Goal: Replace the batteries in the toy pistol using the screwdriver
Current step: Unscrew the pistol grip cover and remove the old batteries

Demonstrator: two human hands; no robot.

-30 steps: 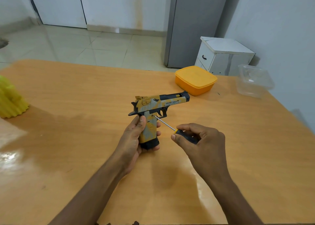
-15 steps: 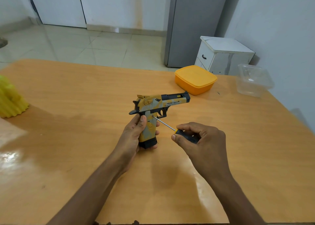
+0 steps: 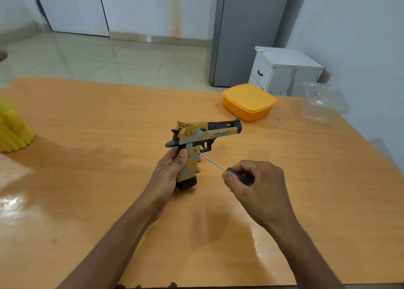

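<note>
A yellow, grey and black toy pistol (image 3: 203, 134) stands upright on its black magazine base on the wooden table (image 3: 91, 140), barrel pointing right. My left hand (image 3: 170, 170) is wrapped around its grip from the left. My right hand (image 3: 255, 181) holds a screwdriver (image 3: 220, 167) with a black and yellow handle. Its thin metal shaft slants up and left, and the tip touches the upper part of the grip just below the trigger guard.
A lidded orange box (image 3: 249, 101) sits behind the pistol at the back right. A clear plastic container (image 3: 323, 101) stands at the far right corner. A ribbed yellow object (image 3: 12, 130) is at the left edge. Beyond the table stand a grey fridge and a white cabinet.
My right hand has turned a little on the screwdriver handle, fingers more curled. The pistol and my left hand stay almost in place.
</note>
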